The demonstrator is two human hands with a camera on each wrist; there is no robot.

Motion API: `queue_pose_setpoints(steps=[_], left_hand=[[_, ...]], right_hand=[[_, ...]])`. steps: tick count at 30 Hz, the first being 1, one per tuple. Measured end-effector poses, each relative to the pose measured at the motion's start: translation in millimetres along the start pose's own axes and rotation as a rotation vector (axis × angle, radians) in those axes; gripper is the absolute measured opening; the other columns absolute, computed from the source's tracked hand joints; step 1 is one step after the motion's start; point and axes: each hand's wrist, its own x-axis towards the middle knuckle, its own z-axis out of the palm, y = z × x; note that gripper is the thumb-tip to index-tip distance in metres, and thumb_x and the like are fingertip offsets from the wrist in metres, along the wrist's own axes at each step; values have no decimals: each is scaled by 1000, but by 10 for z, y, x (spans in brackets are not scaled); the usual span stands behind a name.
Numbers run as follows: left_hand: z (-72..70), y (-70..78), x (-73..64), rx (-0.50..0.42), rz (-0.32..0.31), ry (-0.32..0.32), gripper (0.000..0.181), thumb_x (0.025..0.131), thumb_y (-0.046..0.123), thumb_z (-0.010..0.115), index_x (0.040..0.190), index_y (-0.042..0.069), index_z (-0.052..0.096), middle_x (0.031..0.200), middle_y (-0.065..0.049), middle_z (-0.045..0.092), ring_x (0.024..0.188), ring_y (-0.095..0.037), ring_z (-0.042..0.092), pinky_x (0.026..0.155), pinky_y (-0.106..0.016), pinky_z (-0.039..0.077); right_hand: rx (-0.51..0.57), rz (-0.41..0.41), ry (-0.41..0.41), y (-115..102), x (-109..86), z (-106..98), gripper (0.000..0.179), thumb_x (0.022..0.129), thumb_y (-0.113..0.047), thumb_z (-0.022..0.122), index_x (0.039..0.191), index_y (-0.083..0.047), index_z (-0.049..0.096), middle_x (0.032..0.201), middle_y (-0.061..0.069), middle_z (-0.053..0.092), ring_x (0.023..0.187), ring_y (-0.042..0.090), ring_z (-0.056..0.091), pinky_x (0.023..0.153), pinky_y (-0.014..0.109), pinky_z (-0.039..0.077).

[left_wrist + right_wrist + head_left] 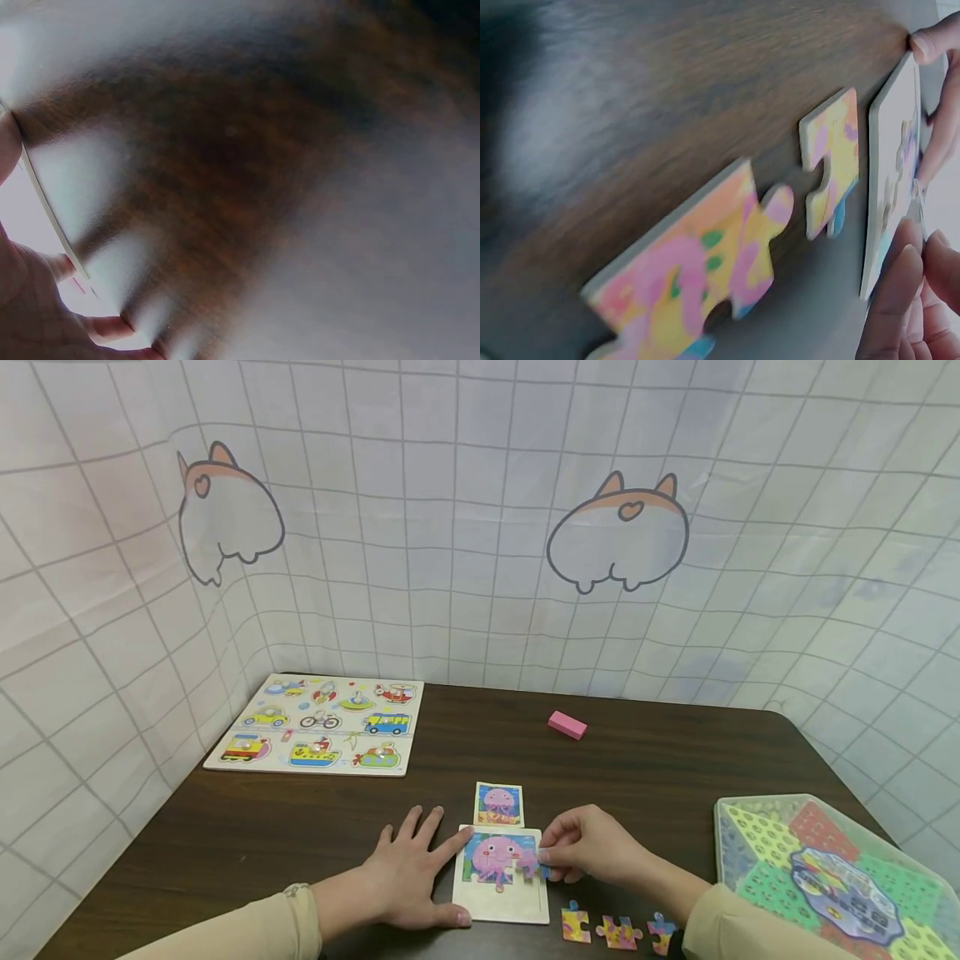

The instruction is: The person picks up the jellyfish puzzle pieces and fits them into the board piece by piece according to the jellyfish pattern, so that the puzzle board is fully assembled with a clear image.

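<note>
Head view: lower centre, left hand [408,878] splayed wide, thumb and index finger touching the puzzle tray's [504,907] left edge; right hand [600,845] pinches a pink-and-blue piece [528,862] over the tray's right side. Three loose pieces [619,933] on the desk [300,827], bottom right of centre. Left wrist: spread fingers at left, along the tray rim. Right wrist: fingers nearly together on the piece, far right.

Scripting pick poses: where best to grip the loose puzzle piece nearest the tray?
Likely from above, right hand once free: thumb on the puzzle piece's straight near edge, finger opposite, beside its blue tab. Lying flat, it leaves only its rim to pinch.
</note>
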Motion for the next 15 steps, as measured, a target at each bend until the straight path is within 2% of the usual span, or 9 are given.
queue_pose_setpoints(steps=[15], left_hand=[[-2,5,0,9,-10,-11,99,80,80,63,161,34,31,166,-18,29,152,-46,27,109,-73,32]], right_hand=[[-40,71,9,-63,89,180,10,90,-5,77,85,2,72,66,11,73,57,9,69,56,29,59]])
